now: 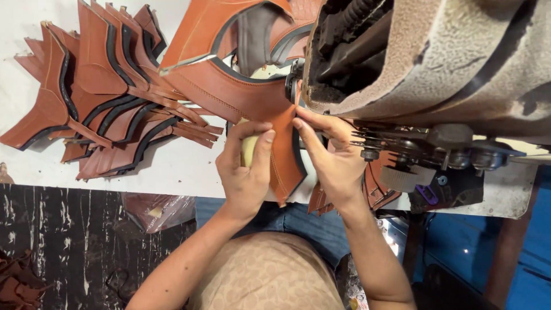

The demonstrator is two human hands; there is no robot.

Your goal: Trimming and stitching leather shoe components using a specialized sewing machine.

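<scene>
Leather piece (281, 155), just beside the sewing machine (402, 63), I pinch between my left hand (247, 166) and right hand (333, 155).

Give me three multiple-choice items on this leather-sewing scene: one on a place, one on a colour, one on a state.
1. Where does the pile of cut leather pieces lie?
A. left of the hands
B. on the floor
C. on the person's lap

2. What colour is the leather piece being sewn?
A. blue
B. brown with black edging
C. white

3. What are the hands doing?
A. hanging idle
B. holding scissors
C. pressing the piece by the sewing machine

Answers: 1 A, the pile sits on the white table. 2 B, as seen. 3 C, left hand and right hand both grip it.
</scene>
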